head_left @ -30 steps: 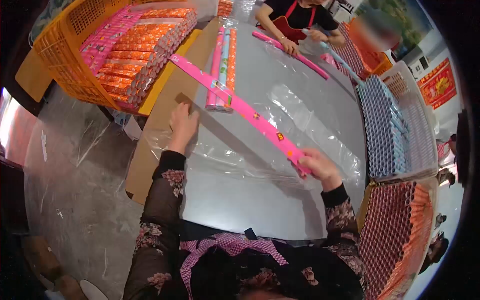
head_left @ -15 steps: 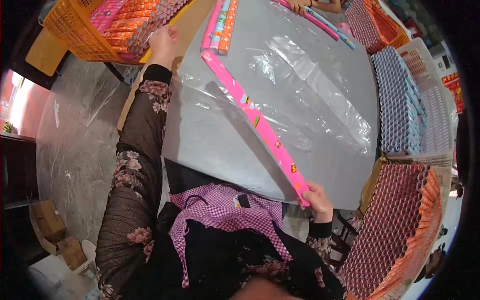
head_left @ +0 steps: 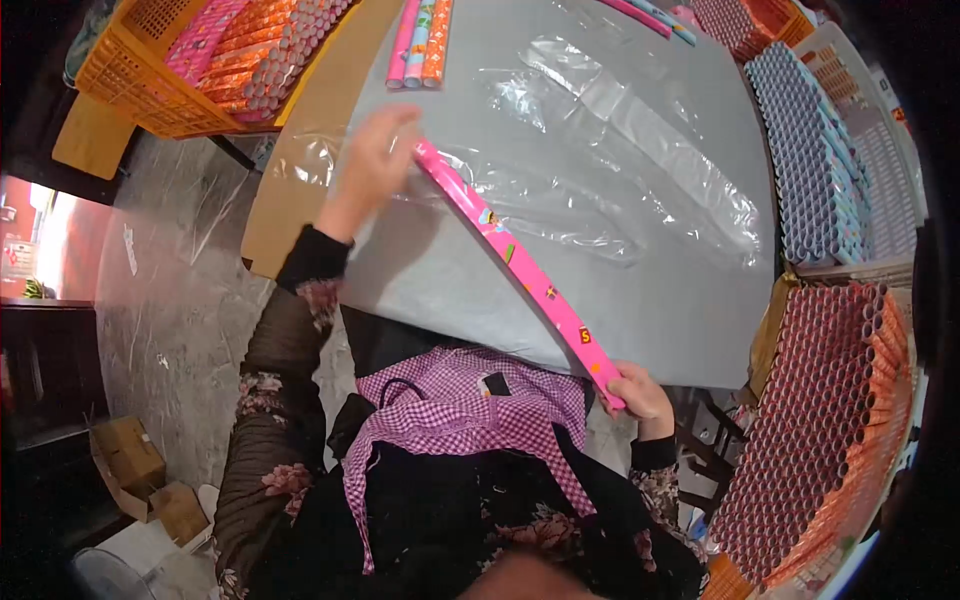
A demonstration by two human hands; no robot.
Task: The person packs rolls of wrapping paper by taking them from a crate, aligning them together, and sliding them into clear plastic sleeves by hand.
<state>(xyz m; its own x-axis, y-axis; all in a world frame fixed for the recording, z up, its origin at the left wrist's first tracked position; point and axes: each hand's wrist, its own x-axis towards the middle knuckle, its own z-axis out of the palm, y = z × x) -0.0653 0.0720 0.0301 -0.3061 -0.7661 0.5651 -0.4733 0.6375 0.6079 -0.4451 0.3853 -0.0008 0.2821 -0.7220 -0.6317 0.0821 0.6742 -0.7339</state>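
A long pink tube (head_left: 530, 275) with small printed pictures slants across the near half of the grey table (head_left: 680, 330). My right hand (head_left: 640, 392) is closed round its lower end, close to the front edge. At the upper end is my left hand (head_left: 375, 165), smeared by motion; I cannot tell whether it touches the tube. Crumpled clear plastic film (head_left: 640, 140) lies on the tabletop under and beyond the tube. Farther back, a pink tube (head_left: 402, 45), a light blue tube (head_left: 420, 45) and an orange tube (head_left: 438, 45) lie side by side.
An orange basket (head_left: 140, 80) of wrapped tubes stands at the left. Along the right are stacked blue tubes (head_left: 805, 150), a white crate (head_left: 880, 180) and a large stack of red-ended tubes (head_left: 800, 430). More tubes (head_left: 650, 18) lie at the far edge.
My left hand has come from beside the orange basket down to the pink tube's upper end. That end has moved nearer, away from the three tubes. Another person's hands have left view.
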